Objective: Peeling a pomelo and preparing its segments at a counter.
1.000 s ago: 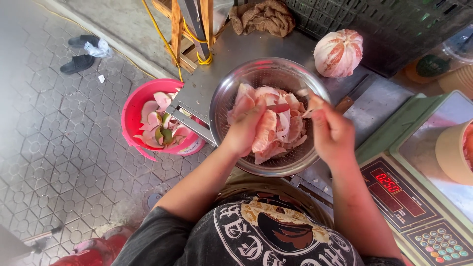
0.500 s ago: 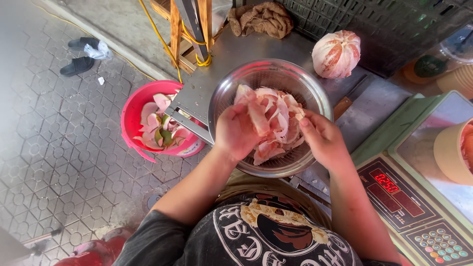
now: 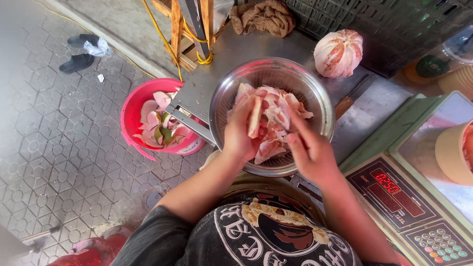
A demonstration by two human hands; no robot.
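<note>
L hand [image 3: 245, 129] fingers curled round a pale pink fruit segment [image 3: 255, 116], gripping it upright over the steel bowl [image 3: 222, 106]; R hand [image 3: 309, 150] fingers loosely bent, tips at the segment pile [image 3: 280, 116], can't tell if I'm pinching a piece there. Bowl sits on the metal table [image 3: 224, 59], near rim overhangs the table edge twd my body; free surface behind the bowl up to the brown cloth [image 3: 262, 16], tighter on R w/ knife [image 3: 351, 96] just beside the rim and green scale [image 3: 394, 162] near. Vs 0.5 s ago: L hand now has one segment raised, R hand has dropped lower-right; bowl unmoved. Bowl holds pink peeled segments. Red bucket [image 3: 129, 111] on the floor L of table holds rind scraps. Peeled whole fruit [image 3: 338, 52] stands behind the bowl, apart.
</note>
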